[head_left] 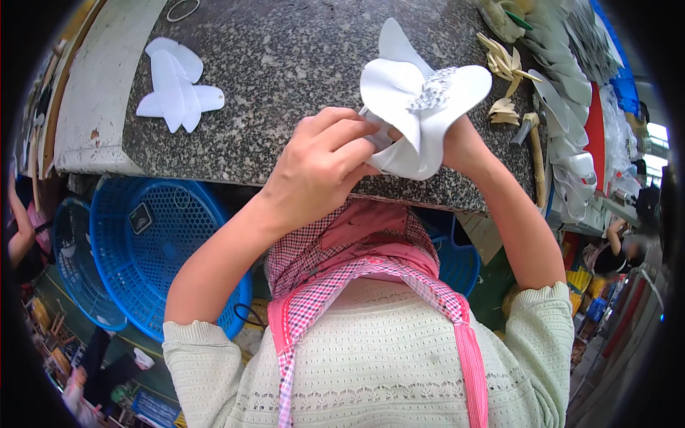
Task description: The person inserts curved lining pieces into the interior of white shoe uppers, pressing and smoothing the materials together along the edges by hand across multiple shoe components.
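Observation:
Above the speckled stone worktop (271, 78) I hold a white shoe upper (410, 135) with wide curved flaps and a silvery, glittery patch in its middle. My left hand (321, 153) has its fingers closed on the near left edge of the upper. From the other side, my right hand (462, 146) grips it, its fingers mostly hidden behind the white material. Farther left on the worktop lie several flat white sole-shaped pieces (178, 89), overlapping in a fan.
Pale wooden slivers (503, 64) and a hammer (535, 153) lie at the worktop's right. Beyond them are stacked white uppers (571, 178). Blue plastic baskets (168, 242) stand below the left edge. Other people are at the far left and right.

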Demonstrator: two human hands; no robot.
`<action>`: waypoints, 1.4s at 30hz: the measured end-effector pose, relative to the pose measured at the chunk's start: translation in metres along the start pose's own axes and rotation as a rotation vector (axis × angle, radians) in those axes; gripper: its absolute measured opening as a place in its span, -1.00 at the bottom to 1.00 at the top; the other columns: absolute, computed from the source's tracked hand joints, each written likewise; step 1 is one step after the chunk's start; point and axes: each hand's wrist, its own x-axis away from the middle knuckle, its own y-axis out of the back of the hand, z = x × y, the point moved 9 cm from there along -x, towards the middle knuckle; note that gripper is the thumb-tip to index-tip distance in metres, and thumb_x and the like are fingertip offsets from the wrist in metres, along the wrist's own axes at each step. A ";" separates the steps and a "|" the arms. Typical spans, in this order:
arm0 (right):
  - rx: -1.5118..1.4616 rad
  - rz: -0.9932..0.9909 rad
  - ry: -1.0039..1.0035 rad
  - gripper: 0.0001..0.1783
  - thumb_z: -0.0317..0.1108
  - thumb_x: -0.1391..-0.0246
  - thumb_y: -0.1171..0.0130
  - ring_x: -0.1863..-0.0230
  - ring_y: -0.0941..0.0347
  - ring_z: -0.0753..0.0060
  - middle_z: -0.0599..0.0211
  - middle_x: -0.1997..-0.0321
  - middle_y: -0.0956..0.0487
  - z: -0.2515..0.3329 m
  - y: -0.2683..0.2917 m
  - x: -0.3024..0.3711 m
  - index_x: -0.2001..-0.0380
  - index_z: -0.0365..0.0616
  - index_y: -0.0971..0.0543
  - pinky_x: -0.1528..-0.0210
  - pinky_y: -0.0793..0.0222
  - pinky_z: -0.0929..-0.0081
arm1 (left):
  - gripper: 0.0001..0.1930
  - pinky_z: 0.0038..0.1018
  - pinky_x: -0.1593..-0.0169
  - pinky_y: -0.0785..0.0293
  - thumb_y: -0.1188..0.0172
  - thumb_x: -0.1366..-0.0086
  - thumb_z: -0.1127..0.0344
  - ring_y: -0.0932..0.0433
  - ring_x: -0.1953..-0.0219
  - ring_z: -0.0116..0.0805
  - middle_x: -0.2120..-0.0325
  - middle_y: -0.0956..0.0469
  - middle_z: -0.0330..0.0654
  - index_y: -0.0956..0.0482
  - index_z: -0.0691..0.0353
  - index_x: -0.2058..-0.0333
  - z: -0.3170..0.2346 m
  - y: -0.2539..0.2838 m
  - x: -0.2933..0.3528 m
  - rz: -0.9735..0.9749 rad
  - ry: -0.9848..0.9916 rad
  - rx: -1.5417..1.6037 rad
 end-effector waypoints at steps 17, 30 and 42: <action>-0.007 0.395 -0.256 -0.63 -0.53 0.11 -0.07 0.21 -0.42 0.52 0.28 0.24 -0.50 0.021 -0.027 -0.027 0.14 -0.26 -0.42 0.17 -0.36 0.51 | -0.89 -0.54 0.44 -0.27 -0.06 0.12 0.39 -0.40 0.45 -0.40 0.65 -0.31 -0.28 -0.28 0.18 0.65 -0.012 -0.014 0.017 -0.125 -0.087 -0.152; 0.456 0.033 -0.032 -0.76 -0.34 0.30 -0.12 0.37 -0.49 0.07 0.01 0.45 -0.54 0.002 -0.003 -0.036 0.51 -0.26 -0.59 0.27 -0.40 0.31 | -0.78 -0.34 0.30 -0.38 -0.23 0.11 0.40 -0.47 0.35 -0.11 0.47 -0.47 -0.08 -0.39 0.31 0.48 0.025 -0.014 0.015 0.120 0.212 0.166; 0.556 -0.006 0.292 -0.78 -0.40 0.29 -0.17 0.36 -0.47 0.09 0.09 0.45 -0.52 0.002 -0.015 -0.019 0.44 -0.23 -0.55 0.27 -0.40 0.30 | -0.76 -0.38 0.13 -0.34 -0.22 0.11 0.50 -0.44 0.19 -0.09 0.26 -0.48 -0.09 -0.42 0.28 0.40 0.018 -0.027 0.007 0.244 0.215 0.079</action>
